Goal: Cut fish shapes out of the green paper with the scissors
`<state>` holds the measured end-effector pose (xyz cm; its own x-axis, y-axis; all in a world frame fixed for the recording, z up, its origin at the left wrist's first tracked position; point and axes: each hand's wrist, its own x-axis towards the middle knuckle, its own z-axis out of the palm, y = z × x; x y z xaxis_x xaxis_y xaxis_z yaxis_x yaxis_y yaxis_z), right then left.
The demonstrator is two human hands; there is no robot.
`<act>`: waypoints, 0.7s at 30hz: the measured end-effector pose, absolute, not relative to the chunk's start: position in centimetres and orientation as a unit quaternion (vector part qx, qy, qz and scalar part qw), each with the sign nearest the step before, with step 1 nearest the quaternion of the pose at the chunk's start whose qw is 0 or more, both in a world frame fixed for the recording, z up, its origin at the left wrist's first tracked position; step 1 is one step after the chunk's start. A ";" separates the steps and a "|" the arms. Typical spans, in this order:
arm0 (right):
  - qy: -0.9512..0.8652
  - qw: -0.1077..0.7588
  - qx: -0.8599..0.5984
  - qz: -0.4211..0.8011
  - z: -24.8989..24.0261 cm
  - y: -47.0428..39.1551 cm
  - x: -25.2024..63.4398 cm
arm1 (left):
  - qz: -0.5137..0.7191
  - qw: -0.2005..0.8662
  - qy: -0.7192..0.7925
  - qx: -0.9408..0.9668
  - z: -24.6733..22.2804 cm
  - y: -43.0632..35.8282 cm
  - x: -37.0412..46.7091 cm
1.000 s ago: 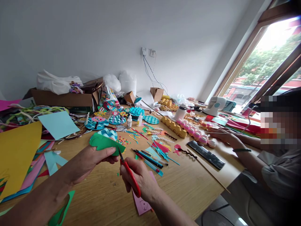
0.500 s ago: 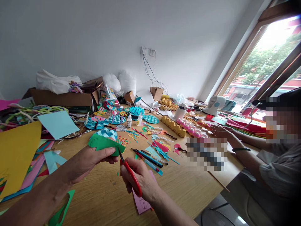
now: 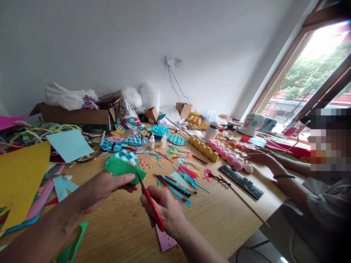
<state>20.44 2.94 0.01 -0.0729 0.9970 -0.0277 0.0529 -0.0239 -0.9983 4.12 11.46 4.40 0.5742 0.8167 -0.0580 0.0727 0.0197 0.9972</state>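
Observation:
My left hand [image 3: 115,182] pinches a piece of green paper [image 3: 122,170], thumb on top and fingers underneath. A drawn line shows faintly on the paper. My right hand [image 3: 163,210] is closed around the handles of red-handled scissors [image 3: 154,208]. Their dark blades meet the right part of the green paper, close to my left thumb. Below my right wrist lies a pink sheet [image 3: 166,237] with a drawing on it. A cut green paper scrap [image 3: 72,243] is at the lower left, beneath my left forearm.
Pens [image 3: 174,186] and paper strips lie beyond my right hand. Glue bottles [image 3: 151,141] stand near blue wavy paper discs [image 3: 123,157]. Coloured sheets [image 3: 24,175] are piled left. At right, a co-worker's arm [image 3: 274,168] reaches over the table past a black phone [image 3: 241,180] and egg-carton strips [image 3: 203,148].
The scissors and green paper stay almost in the same place, with the blades still at the paper. The view has shifted slightly. The co-worker's arm has moved a little.

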 end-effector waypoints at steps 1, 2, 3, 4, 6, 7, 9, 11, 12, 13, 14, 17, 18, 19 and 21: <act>-0.526 0.461 -0.501 0.510 0.0 2.9 20.4 | 0.297 0.624 0.347 0.634 4.4 11.5 4.1; -0.528 0.460 -0.503 0.506 0.0 2.9 20.5 | 0.295 0.628 0.342 0.634 4.4 11.5 4.0; -0.530 0.460 -0.505 0.502 -0.1 2.9 20.5 | 0.293 0.630 0.339 0.634 4.4 11.6 4.0; -0.532 0.459 -0.508 0.498 -0.1 3.0 20.5 | 0.292 0.632 0.337 0.634 4.4 11.6 4.0; -0.538 0.457 -0.512 0.489 -0.2 3.0 20.6 | 0.289 0.634 0.335 0.635 4.5 11.6 4.0; -0.541 0.458 -0.514 0.484 -0.3 3.0 20.6 | 0.288 0.635 0.334 0.634 4.6 11.6 4.0; -0.547 0.459 -0.516 0.474 -0.4 3.0 20.7 | 0.291 0.641 0.331 0.628 4.7 11.6 4.1; -0.553 0.461 -0.517 0.463 -0.5 3.0 20.7 | 0.297 0.645 0.329 0.622 4.8 11.7 4.2; -0.555 0.461 -0.518 0.460 -0.5 3.0 20.7 | 0.300 0.646 0.329 0.620 4.8 11.7 4.3; -0.556 0.460 -0.519 0.459 -0.4 3.0 20.7 | 0.304 0.646 0.329 0.618 4.7 11.8 4.3; -0.555 0.458 -0.518 0.462 -0.4 3.0 20.7 | 0.306 0.645 0.331 0.616 4.7 11.8 4.3; -0.552 0.452 -0.514 0.477 -0.3 3.0 20.6 | 0.307 0.640 0.340 0.617 4.4 12.0 4.2; -0.554 0.448 -0.514 0.477 -0.2 3.0 20.6 | 0.303 0.637 0.341 0.621 4.2 12.1 4.1; -0.557 0.446 -0.516 0.474 -0.2 3.0 20.6 | 0.298 0.634 0.341 0.627 4.1 12.2 4.0; -0.566 0.442 -0.522 0.462 -0.1 2.9 20.7 | 0.287 0.626 0.337 0.642 4.0 12.2 3.8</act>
<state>20.65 2.91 -0.09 -0.0660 0.9977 0.0178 0.1821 0.0295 -0.9828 3.84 12.24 3.98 0.6079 0.7922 -0.0538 0.0749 0.0103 0.9971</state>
